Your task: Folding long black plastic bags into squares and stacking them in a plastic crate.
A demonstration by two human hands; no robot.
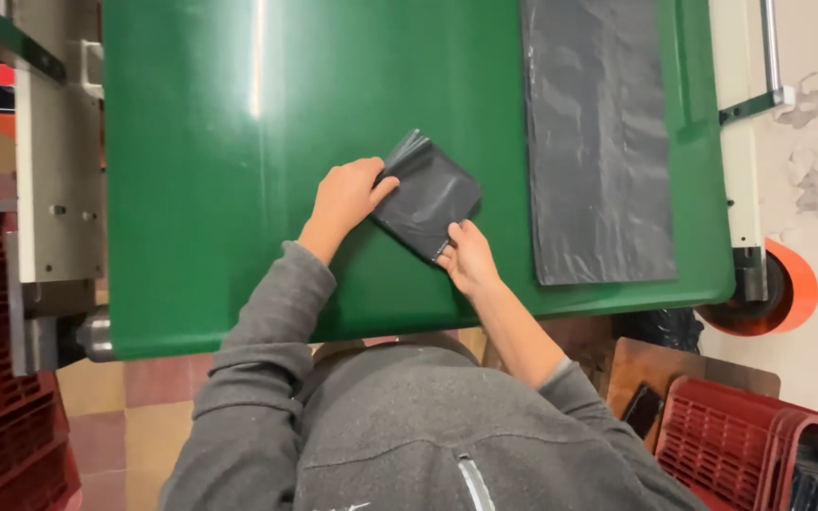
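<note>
Green table (239, 189) is filling most of the frame, sitting in a pale machine frame with a red button box at upper left. Long flat dark plastic sheet (598, 142) is lying on the table at upper right, its long axis running top to bottom of the frame, well apart from both hands. Red crates (759, 435) are showing at lower right and lower left, and an orange wheel (788, 289) at the right edge. The person in the grey sweatshirt is leaning over from the bottom of the frame.

Folded dark bag (426, 194) is lying centre frame, tilted like a diamond, long axis running upper left to lower right. Left hand (345, 197) is pinching its left corner, thumb on top of the fold. Right hand (466, 255) is gripping the lower right corner with the fingertips. Bag is sitting between the two hands, both touching it, neither nearer.
</note>
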